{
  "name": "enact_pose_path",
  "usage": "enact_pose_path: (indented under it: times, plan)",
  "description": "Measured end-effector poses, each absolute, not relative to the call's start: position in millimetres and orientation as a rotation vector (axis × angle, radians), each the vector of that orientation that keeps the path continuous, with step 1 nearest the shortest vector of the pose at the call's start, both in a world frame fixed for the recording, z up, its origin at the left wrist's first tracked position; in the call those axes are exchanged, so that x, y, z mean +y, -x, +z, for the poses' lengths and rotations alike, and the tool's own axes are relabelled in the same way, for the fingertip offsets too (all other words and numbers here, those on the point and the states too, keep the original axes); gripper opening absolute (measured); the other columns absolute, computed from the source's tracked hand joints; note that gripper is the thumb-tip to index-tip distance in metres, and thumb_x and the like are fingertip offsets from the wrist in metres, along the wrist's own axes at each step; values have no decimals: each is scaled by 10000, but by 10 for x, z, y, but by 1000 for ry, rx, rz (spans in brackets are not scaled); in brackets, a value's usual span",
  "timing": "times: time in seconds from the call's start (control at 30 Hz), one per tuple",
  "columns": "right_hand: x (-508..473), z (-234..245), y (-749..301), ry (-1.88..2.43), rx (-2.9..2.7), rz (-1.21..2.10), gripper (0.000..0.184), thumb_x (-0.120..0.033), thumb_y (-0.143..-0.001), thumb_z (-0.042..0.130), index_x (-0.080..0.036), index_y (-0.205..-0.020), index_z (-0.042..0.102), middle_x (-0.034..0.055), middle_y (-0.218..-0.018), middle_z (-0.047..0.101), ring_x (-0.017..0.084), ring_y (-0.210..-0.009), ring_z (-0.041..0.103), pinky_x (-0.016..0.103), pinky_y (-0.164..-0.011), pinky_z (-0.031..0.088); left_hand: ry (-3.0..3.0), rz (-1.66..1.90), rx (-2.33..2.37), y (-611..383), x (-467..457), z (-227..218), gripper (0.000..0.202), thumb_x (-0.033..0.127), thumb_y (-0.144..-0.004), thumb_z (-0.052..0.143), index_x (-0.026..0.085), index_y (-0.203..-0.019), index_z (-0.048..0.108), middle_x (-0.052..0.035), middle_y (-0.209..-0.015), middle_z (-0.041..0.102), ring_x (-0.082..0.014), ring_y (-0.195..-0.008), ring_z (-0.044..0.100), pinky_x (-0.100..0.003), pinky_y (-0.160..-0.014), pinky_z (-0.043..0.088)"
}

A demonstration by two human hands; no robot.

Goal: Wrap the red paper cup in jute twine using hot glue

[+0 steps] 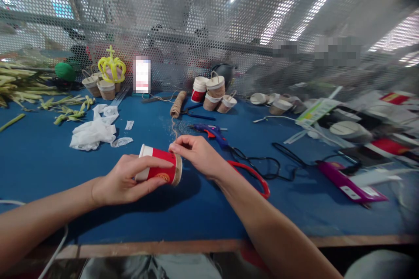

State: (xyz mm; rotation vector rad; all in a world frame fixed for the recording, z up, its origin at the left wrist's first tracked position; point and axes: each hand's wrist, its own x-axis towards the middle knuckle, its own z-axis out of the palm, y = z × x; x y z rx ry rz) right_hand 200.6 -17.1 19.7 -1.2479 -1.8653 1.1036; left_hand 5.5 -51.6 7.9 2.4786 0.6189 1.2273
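My left hand is wrapped round a red and white paper cup, which lies on its side above the blue table. Brown twine is wound round the end of the cup that points right. At that end, my right hand pinches the twine between thumb and fingertips. From there a strand runs up to a roll of twine on the table. Just beyond my right hand lies a blue glue gun with a red trigger.
Behind stand several twine-wrapped cups with handles, near blue-handled pliers. Crumpled white tissue and a lit phone are at left. On the right are a purple power strip, black cables and a red loop.
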Motion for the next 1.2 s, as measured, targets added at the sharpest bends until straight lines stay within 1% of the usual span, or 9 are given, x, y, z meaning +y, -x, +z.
enact_pose_path:
  times: [0.23, 0.37, 0.5, 0.63, 0.7, 0.8, 0.87, 1.03, 1.2]
  plan:
    - [-126, 204, -2036, 1350, -1803, 976, 312, -428, -793, 492, -151, -674, 576, 5, -613, 547, 119, -576, 484, 262, -575, 373, -2451, 1287, 771, -34, -462, 21, 220, 165, -808, 554, 137, -1026, 556, -34, -751, 701, -75, -548, 609, -145, -538, 480]
    - [-178, 295, -2058, 1229, -1620, 1367, 375, -494, -798, 462, -154, -663, 542, 10, -636, 556, 99, -569, 498, 239, -544, 382, -2591, 1344, 785, -36, -398, -43, 222, 190, -819, 550, 139, -1035, 541, -74, -853, 703, -122, -688, 655, -186, -626, 503]
    - [-215, 331, -2052, 1099, -1562, 1633, 285, -425, -684, 637, -160, -697, 534, -9, -666, 555, 91, -596, 497, 227, -550, 394, -2637, 1316, 786, -33, -345, -104, 237, 180, -824, 540, 156, -1059, 525, -74, -893, 698, -142, -739, 660, -208, -659, 507]
    - [-212, 318, -2060, 1111, -1651, 1479, 230, -359, -697, 639, -162, -697, 521, -30, -632, 521, 84, -587, 470, 232, -575, 387, -2413, 1237, 766, -19, -319, -97, 388, 210, -789, 590, 166, -1157, 476, -86, -1017, 663, -159, -845, 639, -232, -746, 498]
    - [-218, 318, -2065, 1122, -1762, 1353, 201, -339, -725, 615, -166, -696, 518, -36, -622, 515, 82, -579, 457, 235, -584, 377, -2211, 1201, 799, -20, -311, -60, 441, 254, -769, 615, 162, -1175, 470, -96, -1065, 635, -166, -850, 627, -235, -733, 501]
    - [-244, 329, -2056, 1121, -1908, 1242, 169, -317, -743, 594, -170, -704, 519, -26, -651, 532, 90, -594, 462, 243, -588, 378, -1947, 1132, 854, -38, -300, -1, 380, 293, -770, 605, 148, -1111, 526, -82, -1000, 647, -142, -738, 618, -211, -633, 499]
    - [-263, 341, -2039, 1136, -1954, 1219, 159, -307, -743, 586, -169, -699, 520, -22, -657, 536, 94, -595, 466, 245, -583, 381, -1840, 1095, 864, -54, -298, 22, 331, 292, -782, 581, 132, -1070, 556, -77, -955, 659, -137, -714, 613, -208, -615, 491]
    - [-279, 367, -1992, 1208, -1900, 1187, 129, -280, -737, 566, -160, -711, 524, -18, -644, 544, 97, -592, 482, 243, -584, 387, -1882, 1070, 937, -73, -315, 17, 294, 256, -796, 546, 138, -1063, 578, -68, -942, 668, -144, -749, 608, -227, -659, 482]
    - [-270, 336, -1975, 1259, -1876, 1155, 130, -274, -725, 568, -160, -692, 516, -22, -619, 534, 95, -572, 474, 238, -564, 379, -2007, 1076, 937, -70, -333, -5, 279, 242, -810, 529, 165, -1076, 567, -56, -980, 675, -161, -853, 617, -252, -764, 480]
